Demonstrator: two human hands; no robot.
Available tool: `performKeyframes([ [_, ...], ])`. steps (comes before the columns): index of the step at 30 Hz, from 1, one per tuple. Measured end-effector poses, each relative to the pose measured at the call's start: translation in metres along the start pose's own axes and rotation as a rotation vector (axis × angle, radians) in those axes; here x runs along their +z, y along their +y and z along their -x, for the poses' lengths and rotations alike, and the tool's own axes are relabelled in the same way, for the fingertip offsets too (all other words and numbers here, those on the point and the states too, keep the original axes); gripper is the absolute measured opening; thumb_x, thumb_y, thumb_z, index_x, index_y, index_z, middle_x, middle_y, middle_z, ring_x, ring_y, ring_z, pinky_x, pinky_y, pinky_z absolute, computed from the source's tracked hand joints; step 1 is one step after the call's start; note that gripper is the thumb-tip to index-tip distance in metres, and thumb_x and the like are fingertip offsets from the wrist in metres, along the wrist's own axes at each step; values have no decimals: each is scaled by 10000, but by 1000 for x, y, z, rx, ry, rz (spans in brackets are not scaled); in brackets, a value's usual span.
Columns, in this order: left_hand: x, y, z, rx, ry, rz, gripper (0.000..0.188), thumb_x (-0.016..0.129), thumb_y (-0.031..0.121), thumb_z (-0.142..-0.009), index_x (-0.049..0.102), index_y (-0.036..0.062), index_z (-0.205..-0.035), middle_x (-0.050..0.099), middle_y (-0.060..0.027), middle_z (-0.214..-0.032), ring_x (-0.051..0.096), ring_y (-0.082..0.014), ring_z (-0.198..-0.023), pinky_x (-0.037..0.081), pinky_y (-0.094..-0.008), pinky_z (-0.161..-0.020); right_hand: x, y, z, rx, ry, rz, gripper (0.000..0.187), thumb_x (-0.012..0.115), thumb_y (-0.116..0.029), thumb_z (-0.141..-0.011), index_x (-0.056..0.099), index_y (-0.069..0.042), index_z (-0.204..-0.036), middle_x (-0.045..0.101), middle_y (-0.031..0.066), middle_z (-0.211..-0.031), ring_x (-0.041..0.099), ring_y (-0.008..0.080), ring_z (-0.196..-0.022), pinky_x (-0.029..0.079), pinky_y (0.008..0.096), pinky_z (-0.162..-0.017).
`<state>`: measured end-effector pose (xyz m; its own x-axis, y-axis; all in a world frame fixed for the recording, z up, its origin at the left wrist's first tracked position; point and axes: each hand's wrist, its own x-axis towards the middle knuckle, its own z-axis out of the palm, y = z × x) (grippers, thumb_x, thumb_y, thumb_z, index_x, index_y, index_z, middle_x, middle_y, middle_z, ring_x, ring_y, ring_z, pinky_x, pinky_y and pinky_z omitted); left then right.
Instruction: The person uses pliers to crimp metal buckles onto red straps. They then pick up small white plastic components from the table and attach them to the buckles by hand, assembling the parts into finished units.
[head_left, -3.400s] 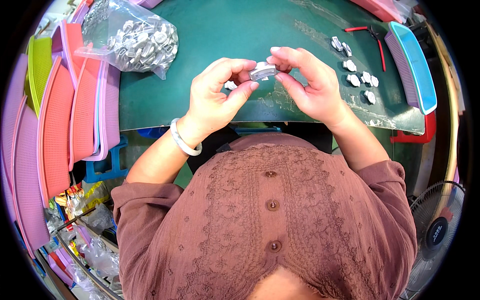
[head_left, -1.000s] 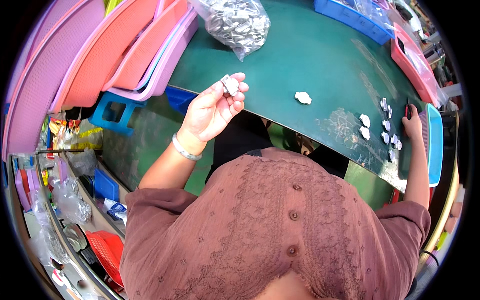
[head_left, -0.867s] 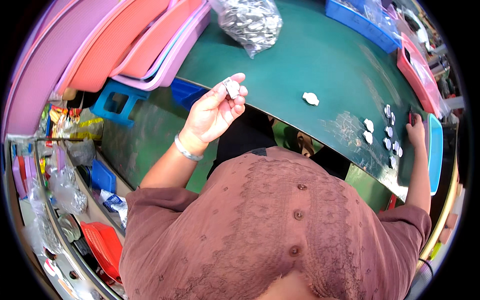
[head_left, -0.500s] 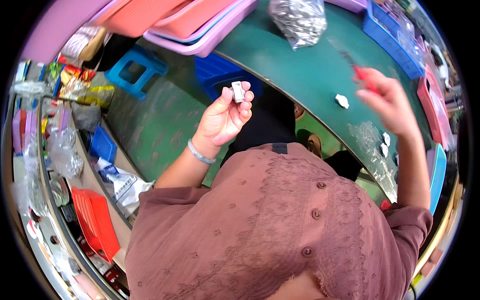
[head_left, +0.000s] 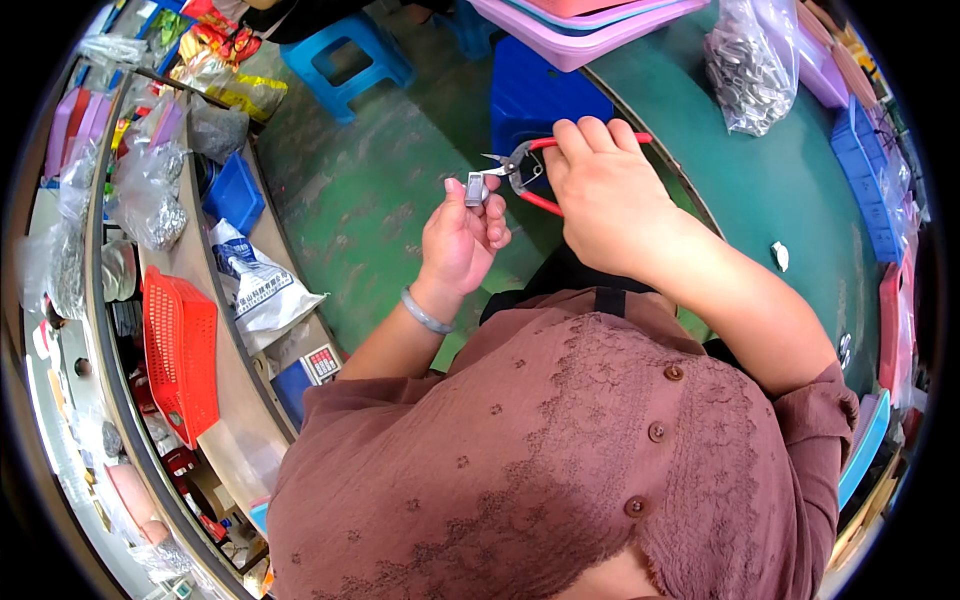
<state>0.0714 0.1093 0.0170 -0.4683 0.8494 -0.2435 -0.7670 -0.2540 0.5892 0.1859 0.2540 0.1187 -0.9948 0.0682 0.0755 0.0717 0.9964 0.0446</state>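
Note:
Between the thumb and fingers of my left hand (head_left: 462, 238) is a small silver-grey metal piece (head_left: 476, 189) with a rectangular hollow in its face. My right hand (head_left: 612, 195) grips red-handled pliers (head_left: 516, 168), their pointed jaws spread apart. The jaw tips are right beside the metal piece; whether they touch it I cannot tell. Both hands are in front of my body, left of the green table's edge. A bracelet (head_left: 426, 312) circles my left wrist.
On the green table (head_left: 690, 110) are a bag of metal pieces (head_left: 752, 70) and a small white piece (head_left: 780, 256). Purple trays (head_left: 600, 38) overhang its far edge. A blue stool (head_left: 345, 62) stands on the floor; a red basket (head_left: 180, 350) is on the left shelf.
My right hand has come left from over the table, bringing the pliers up to the metal piece. My left hand still holds that piece. The whole view has shifted.

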Motion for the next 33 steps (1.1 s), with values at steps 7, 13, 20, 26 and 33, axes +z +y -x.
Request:
performKeyframes([
  [7, -15, -3, -6, 82, 72, -99, 439, 339, 465, -918, 483, 50, -906, 482, -47, -680, 408, -130, -524, 340, -258, -486, 7, -24, -23, -46, -115, 177, 336, 574, -121, -639, 590, 59, -922, 484, 120, -948, 431, 239, -913, 323, 326, -790],
  [13, -24, 5, -8, 72, 14, -212, 314, 360, 340, -939, 479, 50, -914, 505, -60, -729, 438, -133, -556, 354, -268, -508, 3, -41, -32, -92, -209, 417, 265, 611, -223, -668, 667, -71, -878, 485, 89, -985, 413, 241, -943, 321, 357, -750],
  [20, -39, 6, -9, 7, -41, -93, 215, 380, 257, -938, 465, 60, -931, 503, -34, -738, 441, -140, -573, 369, -279, -546, 3, -49, -40, -124, -296, 389, 248, 603, -236, -668, 678, -88, -852, 487, 72, -967, 418, 219, -917, 325, 328, -722],
  [26, -29, 1, -1, 29, 74, -155, 223, 379, 279, -940, 456, 70, -949, 507, -28, -737, 443, -130, -571, 374, -266, -540, 12, -58, -43, -84, -320, 371, 280, 595, -242, -696, 661, -70, -907, 490, 92, -991, 462, 236, -918, 398, 343, -662],
  [33, -34, 2, 0, 65, 109, -245, 247, 384, 303, -938, 447, 66, -967, 513, -36, -719, 449, -128, -562, 378, -248, -521, 9, -54, -51, -64, -452, 195, 305, 628, -232, -686, 649, -43, -924, 486, 136, -1025, 507, 239, -914, 459, 306, -672],
])
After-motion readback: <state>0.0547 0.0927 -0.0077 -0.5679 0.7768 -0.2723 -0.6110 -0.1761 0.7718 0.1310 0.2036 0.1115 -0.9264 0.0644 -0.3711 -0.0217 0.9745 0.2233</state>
